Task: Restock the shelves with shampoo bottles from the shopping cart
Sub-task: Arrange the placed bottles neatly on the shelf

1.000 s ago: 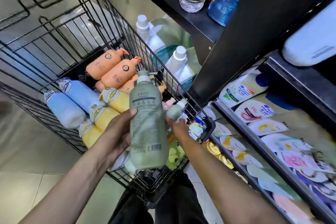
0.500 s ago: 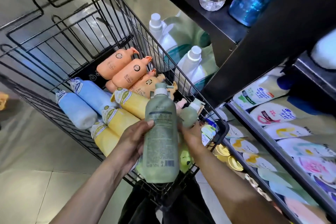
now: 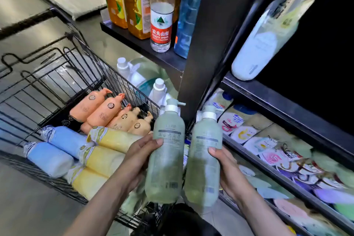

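Left hand (image 3: 138, 161) grasps one green bottle (image 3: 165, 157); right hand (image 3: 228, 170) grasps a second (image 3: 204, 161). Both upright, pumps up, side by side just past the cart (image 3: 57, 82) rim. Shelf (image 3: 283, 99) up and right, nearer the right hand; white bottle (image 3: 260, 44) already stands there. Orange, yellow, blue bottles lie in the cart, left.

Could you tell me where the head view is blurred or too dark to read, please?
In the head view, the lower-right shelf products are smeared by motion blur; the upper-right shelf bay is nearly black; the two green bottles held in the hands look soft, their label text unreadable; straight shelf edges bow from wide-angle distortion.
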The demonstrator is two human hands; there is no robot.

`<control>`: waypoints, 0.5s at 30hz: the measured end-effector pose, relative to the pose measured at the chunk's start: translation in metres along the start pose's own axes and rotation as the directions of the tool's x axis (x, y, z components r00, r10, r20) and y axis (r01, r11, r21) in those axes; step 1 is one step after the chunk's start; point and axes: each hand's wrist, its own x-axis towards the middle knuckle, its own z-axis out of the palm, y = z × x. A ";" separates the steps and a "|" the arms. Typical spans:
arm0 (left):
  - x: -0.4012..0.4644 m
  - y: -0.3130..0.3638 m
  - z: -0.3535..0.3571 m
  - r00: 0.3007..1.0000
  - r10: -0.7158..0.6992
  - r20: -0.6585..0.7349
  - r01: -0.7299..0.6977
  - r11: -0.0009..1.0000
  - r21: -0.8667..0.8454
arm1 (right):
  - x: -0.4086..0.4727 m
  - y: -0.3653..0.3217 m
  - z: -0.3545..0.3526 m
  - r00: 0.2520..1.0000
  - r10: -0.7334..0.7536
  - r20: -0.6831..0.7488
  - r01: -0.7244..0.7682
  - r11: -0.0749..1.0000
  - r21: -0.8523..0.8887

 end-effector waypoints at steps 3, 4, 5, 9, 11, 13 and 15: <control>-0.002 0.007 0.028 0.989 0.049 0.137 -0.057 0.997 0.059 | -0.023 -0.019 -0.008 0.995 -0.039 -0.096 0.046 0.996 0.075; -0.002 0.010 0.039 0.982 0.064 0.177 -0.077 0.995 0.070 | -0.031 -0.025 -0.010 0.991 -0.057 -0.124 0.068 0.994 0.083; -0.002 0.014 0.050 0.973 0.078 0.215 -0.096 0.993 0.073 | -0.037 -0.032 -0.014 0.985 -0.084 -0.151 0.098 0.991 0.091; 0.004 0.031 0.098 0.931 0.129 0.340 -0.170 0.981 0.094 | -0.057 -0.064 -0.033 0.950 -0.252 -0.186 0.265 0.963 0.048; 0.009 0.041 0.126 0.903 0.170 0.394 -0.238 0.962 0.130 | -0.062 -0.083 -0.045 0.920 -0.349 -0.179 0.362 0.931 0.046; 0.016 0.051 0.154 0.881 0.194 0.431 -0.279 0.949 0.144 | -0.066 -0.102 -0.056 0.893 -0.408 -0.191 0.423 0.905 0.043; 0.022 0.060 0.184 0.861 0.206 0.465 -0.309 0.938 0.158 | -0.068 -0.121 -0.071 0.868 -0.454 -0.201 0.473 0.879 0.058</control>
